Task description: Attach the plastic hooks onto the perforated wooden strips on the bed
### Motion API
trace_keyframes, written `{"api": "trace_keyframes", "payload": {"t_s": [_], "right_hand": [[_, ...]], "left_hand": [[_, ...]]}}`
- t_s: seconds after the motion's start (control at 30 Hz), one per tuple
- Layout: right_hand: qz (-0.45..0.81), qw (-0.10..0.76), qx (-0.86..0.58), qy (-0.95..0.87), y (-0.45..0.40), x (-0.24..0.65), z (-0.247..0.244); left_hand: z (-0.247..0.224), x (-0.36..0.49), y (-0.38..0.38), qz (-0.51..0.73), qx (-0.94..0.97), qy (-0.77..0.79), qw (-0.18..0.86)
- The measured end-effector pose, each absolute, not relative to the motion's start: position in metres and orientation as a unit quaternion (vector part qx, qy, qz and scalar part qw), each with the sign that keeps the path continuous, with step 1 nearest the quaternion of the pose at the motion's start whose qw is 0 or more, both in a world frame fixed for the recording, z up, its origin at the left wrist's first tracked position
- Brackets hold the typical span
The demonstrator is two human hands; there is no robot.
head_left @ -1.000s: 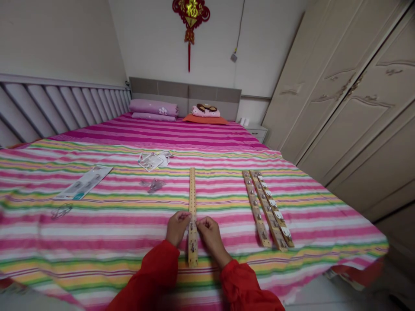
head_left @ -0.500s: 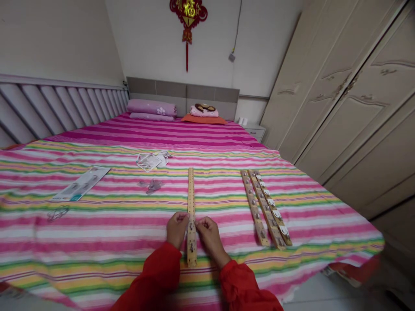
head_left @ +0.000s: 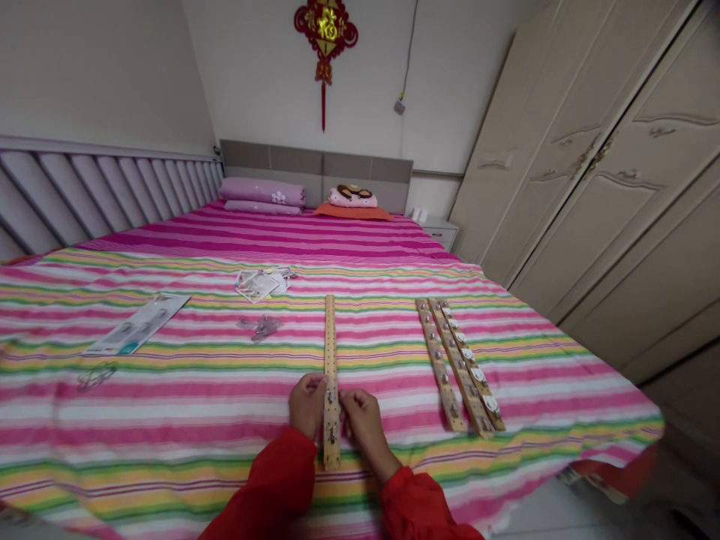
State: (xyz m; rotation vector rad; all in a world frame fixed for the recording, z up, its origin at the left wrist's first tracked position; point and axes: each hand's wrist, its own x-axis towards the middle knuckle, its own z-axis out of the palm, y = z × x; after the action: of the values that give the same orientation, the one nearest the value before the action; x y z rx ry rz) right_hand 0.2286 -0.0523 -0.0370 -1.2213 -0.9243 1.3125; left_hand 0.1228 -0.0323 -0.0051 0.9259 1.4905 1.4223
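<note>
A narrow wooden strip (head_left: 330, 337) with rows of small holes lies lengthwise in front of me on the striped cloth. Two small metal hooks (head_left: 331, 397) sit on its near part. My left hand (head_left: 307, 406) is closed at the strip's left edge, with thumb and fingertips against the wood. On the other side, my right hand (head_left: 364, 424) is pinched close to the strip's right edge, beside the upper hook. Whatever the right fingertips hold is too small or hidden to make out.
To the right lie three finished-looking strips (head_left: 440, 364) bearing metal and white hooks. Small clear plastic bags (head_left: 264, 327), a heap of packaging (head_left: 264, 283), a flat blister pack (head_left: 140, 324) and thin wire loops (head_left: 97, 375) are on the left. Pillows (head_left: 263, 191) lie by the headboard.
My right fingertips have shifted slightly down along the strip's right edge. My left hand stays at the left edge. The whole view has moved a little.
</note>
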Motion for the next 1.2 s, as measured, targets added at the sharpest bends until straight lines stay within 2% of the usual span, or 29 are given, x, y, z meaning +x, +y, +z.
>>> {"api": "trace_keyframes", "payload": {"t_s": [0.8,1.2], "right_hand": [[0.581,0.433,-0.534,-0.436,-0.048,0.236,-0.029],[0.606,0.429,-0.551,-0.380,-0.050,0.232,-0.019]], "left_hand": [[-0.009,0.126,-0.032,0.542,0.357,0.636,0.418],[-0.010,0.127,-0.031,0.538,0.376,0.644,0.394]]}}
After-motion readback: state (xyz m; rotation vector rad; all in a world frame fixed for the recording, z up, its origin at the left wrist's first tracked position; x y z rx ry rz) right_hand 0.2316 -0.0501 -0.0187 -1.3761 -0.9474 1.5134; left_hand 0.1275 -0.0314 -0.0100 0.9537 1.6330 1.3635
